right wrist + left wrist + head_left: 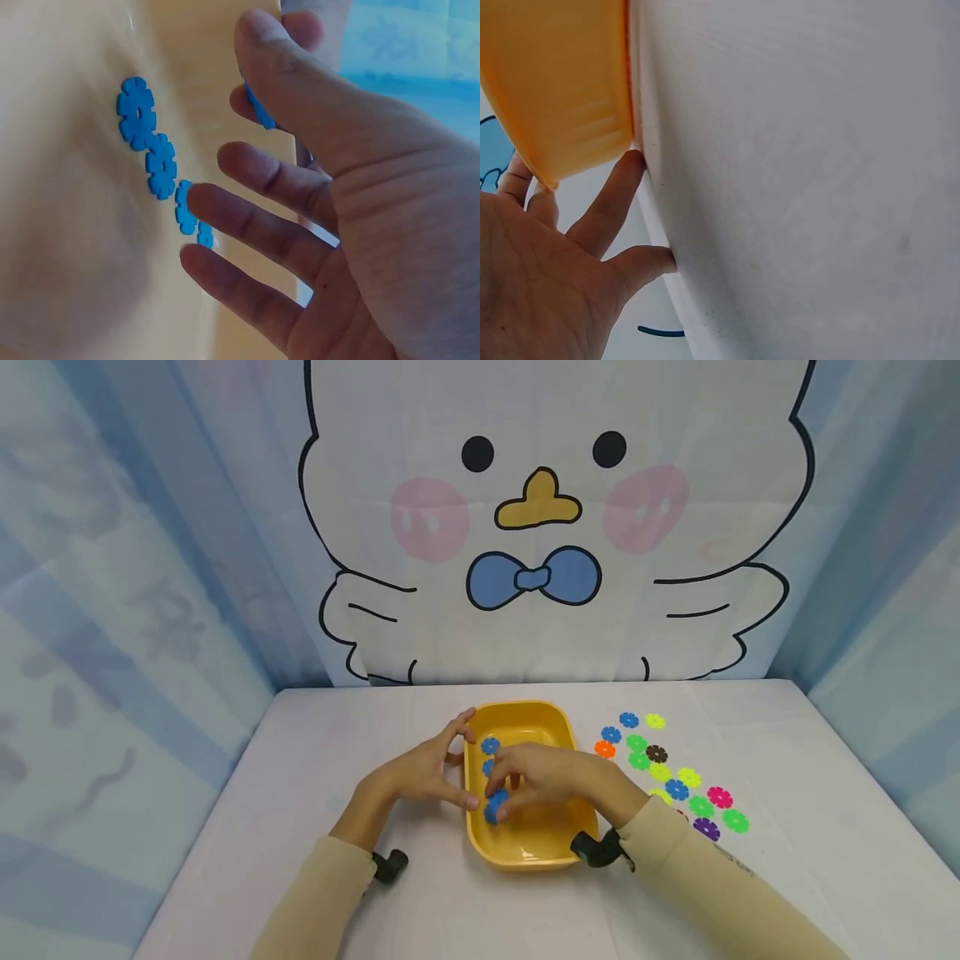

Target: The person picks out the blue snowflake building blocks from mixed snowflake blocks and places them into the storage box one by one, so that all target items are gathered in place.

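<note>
My left hand (429, 770) rests against the left side of a yellow plastic tray (542, 845), its fingers and thumb spread at the rim. From the left wrist, several fingertips show on the tray wall and the table beside it. Over the tray, my right hand (542, 770) pinches a blue flower-shaped disc (259, 109) between thumb and forefinger; the other fingers stretch out loosely. Below, several more blue discs (136, 112) lie in a row along the tray's left side. In the head view the right fingers partly cover that row.
Right of the tray, loose flower-shaped discs lie scattered on the white table: green (736, 821), pink (720, 797), purple (707, 829), orange (604, 749), brown (656, 753), yellow (655, 721) and blue (628, 719). My right forearm hides some. A printed curtain (532, 643) hangs behind the table.
</note>
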Demonstrator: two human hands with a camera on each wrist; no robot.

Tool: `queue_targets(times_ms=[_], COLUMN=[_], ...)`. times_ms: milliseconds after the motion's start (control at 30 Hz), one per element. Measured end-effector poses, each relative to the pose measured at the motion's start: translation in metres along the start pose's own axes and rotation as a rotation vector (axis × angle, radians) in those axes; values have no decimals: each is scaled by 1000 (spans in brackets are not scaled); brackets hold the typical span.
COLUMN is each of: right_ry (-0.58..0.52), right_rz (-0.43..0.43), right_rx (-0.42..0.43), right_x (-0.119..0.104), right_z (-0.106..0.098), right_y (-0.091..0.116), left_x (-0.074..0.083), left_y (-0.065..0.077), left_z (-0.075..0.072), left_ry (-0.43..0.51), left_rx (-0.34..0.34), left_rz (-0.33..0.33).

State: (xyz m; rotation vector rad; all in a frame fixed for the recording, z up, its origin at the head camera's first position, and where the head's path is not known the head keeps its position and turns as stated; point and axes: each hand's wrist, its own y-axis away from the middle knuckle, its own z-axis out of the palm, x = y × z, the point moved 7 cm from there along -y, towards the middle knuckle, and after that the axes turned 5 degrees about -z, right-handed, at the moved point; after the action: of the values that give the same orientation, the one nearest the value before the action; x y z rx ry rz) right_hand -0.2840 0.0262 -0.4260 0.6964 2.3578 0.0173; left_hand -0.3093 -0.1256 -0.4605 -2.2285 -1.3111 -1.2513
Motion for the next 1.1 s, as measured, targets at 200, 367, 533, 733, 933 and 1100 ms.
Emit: queue_targets(times_ms=[200, 367, 533, 733, 933, 1100], right_ry=[9, 40, 103, 137, 178, 200], right_rz=[-31, -66, -77, -55, -97, -107], right_rx=[3, 12, 34, 56, 80, 100], right_x=[-7, -10, -7, -4, -3, -1], right_z=[4, 11, 22, 31, 39, 43], right_y=[6, 9, 9, 5, 5, 5], left_x=[-2, -2, 1, 1, 0, 0], left_y=[0, 2, 3, 2, -2, -1], left_z=[1, -1, 0, 1, 2, 2], left_ry=[-2, -6, 3, 5, -9, -12], left_rx=[-4, 17, 6, -3, 1, 1], left_rz=[-20, -20, 2, 0, -20, -23])
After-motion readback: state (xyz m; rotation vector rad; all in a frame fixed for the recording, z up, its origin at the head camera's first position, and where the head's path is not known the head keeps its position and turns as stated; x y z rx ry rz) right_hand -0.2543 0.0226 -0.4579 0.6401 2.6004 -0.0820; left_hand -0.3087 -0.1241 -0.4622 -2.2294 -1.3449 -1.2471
